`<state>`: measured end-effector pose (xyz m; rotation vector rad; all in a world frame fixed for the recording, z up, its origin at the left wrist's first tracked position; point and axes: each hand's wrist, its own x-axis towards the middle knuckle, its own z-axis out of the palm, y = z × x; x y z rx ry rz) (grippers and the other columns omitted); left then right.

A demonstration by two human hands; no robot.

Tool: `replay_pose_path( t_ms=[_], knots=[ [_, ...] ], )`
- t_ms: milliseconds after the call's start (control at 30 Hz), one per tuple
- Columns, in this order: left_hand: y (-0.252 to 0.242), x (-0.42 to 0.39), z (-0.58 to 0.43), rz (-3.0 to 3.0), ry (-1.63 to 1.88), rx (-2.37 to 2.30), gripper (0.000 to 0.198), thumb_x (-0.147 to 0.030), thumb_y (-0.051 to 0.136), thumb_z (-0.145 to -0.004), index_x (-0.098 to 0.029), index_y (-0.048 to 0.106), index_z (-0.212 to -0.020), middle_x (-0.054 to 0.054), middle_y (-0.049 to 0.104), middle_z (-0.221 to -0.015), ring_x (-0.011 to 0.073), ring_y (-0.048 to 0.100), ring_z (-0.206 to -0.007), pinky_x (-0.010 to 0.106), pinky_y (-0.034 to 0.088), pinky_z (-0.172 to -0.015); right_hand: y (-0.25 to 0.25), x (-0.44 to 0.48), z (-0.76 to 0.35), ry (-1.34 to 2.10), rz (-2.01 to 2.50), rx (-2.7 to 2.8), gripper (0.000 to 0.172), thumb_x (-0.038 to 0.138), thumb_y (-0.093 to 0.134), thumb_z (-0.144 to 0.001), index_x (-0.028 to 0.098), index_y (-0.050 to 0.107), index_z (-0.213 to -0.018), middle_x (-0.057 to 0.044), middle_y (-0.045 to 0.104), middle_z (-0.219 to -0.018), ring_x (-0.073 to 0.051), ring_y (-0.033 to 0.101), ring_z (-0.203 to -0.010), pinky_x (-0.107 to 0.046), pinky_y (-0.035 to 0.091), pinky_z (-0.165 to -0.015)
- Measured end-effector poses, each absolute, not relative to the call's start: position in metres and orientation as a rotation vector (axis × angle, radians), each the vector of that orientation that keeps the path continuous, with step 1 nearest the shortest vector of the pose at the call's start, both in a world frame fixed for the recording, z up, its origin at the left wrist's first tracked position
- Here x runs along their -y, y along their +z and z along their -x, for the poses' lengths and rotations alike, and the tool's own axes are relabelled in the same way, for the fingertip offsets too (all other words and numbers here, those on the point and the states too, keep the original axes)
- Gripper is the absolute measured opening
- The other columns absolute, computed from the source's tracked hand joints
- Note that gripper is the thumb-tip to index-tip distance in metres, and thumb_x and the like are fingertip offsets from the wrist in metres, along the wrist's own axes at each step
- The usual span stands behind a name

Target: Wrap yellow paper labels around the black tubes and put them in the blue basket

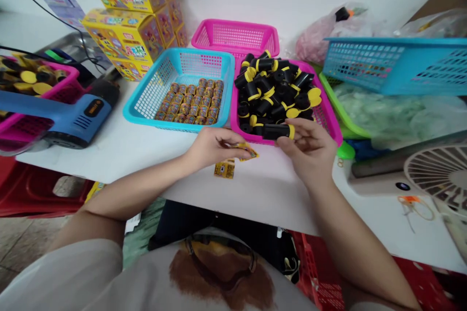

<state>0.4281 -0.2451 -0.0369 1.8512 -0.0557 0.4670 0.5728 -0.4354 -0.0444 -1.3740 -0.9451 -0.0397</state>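
My left hand (222, 145) pinches a small yellow printed sleeve label (248, 151) above the white table. Just below it, a second yellow label (224, 169) lies flat on the tabletop. Between the thumb and fingers of my right hand (308, 148) is a black cylinder with a yellow cap (276, 131), held sideways at the near rim of a pink basket (333, 129). That basket is heaped with similar black cylinders (266, 92) with yellow caps. The cylinder and the held label are apart.
Left of the pink basket, a blue basket (146, 118) holds rows of wrapped cylinders (191, 102). A blue heat gun (85, 114) lies at the left near another pink basket (69, 77). Yellow boxes (127, 34) are stacked behind. A fan (441, 175) stands at the right.
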Motion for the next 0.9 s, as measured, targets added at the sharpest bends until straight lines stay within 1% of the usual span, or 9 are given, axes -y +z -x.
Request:
replay_pose_path(
  t_ms=[67,100,167,233,333,433,567,800,900],
  knots=[
    [-0.05,0.241,-0.426,-1.864,0.439,0.026,0.033,-0.038,0.082,-0.09,-0.015,0.078,-0.114,0.003,0.079,-0.073,0.0148,0.075,-0.066,0.02,0.057,-0.061,-0.042,0.436,-0.564,0.076,1.351,0.932,0.03,0.037,0.089,-0.083,0.029,0.077,-0.109,-0.001,0.079,-0.094,-0.014,0.075,-0.073,-0.025,0.062,-0.062],
    [-0.056,0.239,-0.424,-1.887,0.421,0.047,0.042,-0.038,0.078,-0.094,-0.016,0.071,-0.128,0.002,0.078,-0.072,0.0148,0.076,-0.066,0.02,0.057,-0.061,-0.04,0.436,-0.561,0.126,1.337,0.926,0.029,0.036,0.089,-0.083,0.029,0.078,-0.109,-0.001,0.08,-0.094,-0.013,0.075,-0.071,-0.024,0.061,-0.059],
    [-0.065,0.236,-0.42,-1.931,0.37,0.143,0.057,-0.036,0.071,-0.099,-0.019,0.053,-0.15,0.001,0.08,-0.076,0.0157,0.079,-0.074,0.021,0.059,-0.066,-0.038,0.437,-0.558,0.218,1.316,0.919,0.027,0.035,0.089,-0.084,0.029,0.08,-0.109,0.0,0.079,-0.089,-0.012,0.072,-0.065,-0.024,0.06,-0.055],
    [-0.072,0.234,-0.417,-1.947,0.339,0.247,0.067,-0.037,0.066,-0.103,-0.022,0.036,-0.16,0.002,0.081,-0.082,0.0174,0.081,-0.083,0.023,0.062,-0.072,-0.036,0.439,-0.557,0.294,1.307,0.913,0.024,0.036,0.087,-0.086,0.029,0.081,-0.109,0.001,0.077,-0.08,-0.012,0.07,-0.061,-0.025,0.06,-0.054],
    [-0.081,0.233,-0.419,-1.954,0.403,0.321,0.069,-0.047,0.061,-0.105,-0.024,0.029,-0.162,0.001,0.08,-0.08,0.0193,0.082,-0.084,0.026,0.065,-0.076,-0.034,0.441,-0.557,0.383,1.294,0.912,0.022,0.037,0.086,-0.087,0.029,0.081,-0.108,0.002,0.076,-0.078,-0.012,0.069,-0.058,-0.026,0.061,-0.054],
    [-0.087,0.231,-0.423,-1.922,0.487,0.346,0.076,-0.052,0.063,-0.103,-0.028,0.025,-0.164,-0.002,0.079,-0.078,0.0211,0.083,-0.084,0.033,0.067,-0.088,-0.033,0.442,-0.554,0.457,1.312,0.934,0.023,0.036,0.087,-0.086,0.029,0.081,-0.107,0.001,0.077,-0.08,-0.011,0.068,-0.057,-0.025,0.06,-0.053],
    [-0.083,0.233,-0.418,-1.842,0.501,0.304,0.083,-0.054,0.066,-0.101,-0.032,0.021,-0.166,0.0,0.081,-0.09,0.0232,0.083,-0.088,0.038,0.069,-0.09,-0.034,0.441,-0.553,0.469,1.361,0.962,0.024,0.034,0.088,-0.085,0.027,0.081,-0.107,0.0,0.077,-0.083,-0.012,0.069,-0.062,-0.025,0.06,-0.054],
    [-0.054,0.253,-0.409,-1.637,0.369,0.084,0.106,-0.036,0.085,-0.087,-0.027,0.016,-0.166,0.008,0.083,-0.109,0.0246,0.083,-0.099,0.032,0.069,-0.083,-0.036,0.44,-0.555,0.325,1.455,1.077,0.031,0.035,0.093,-0.076,0.027,0.08,-0.103,-0.004,0.075,-0.104,-0.015,0.074,-0.081,-0.03,0.067,-0.069],
    [-0.056,0.257,-0.411,-1.62,0.382,0.069,0.106,-0.033,0.088,-0.082,-0.027,0.022,-0.164,0.01,0.082,-0.113,0.0258,0.081,-0.107,0.032,0.068,-0.089,-0.039,0.436,-0.548,0.39,1.493,1.09,0.033,0.042,0.093,-0.076,0.026,0.079,-0.1,-0.004,0.076,-0.099,-0.017,0.074,-0.082,-0.031,0.066,-0.07]
  ],
)
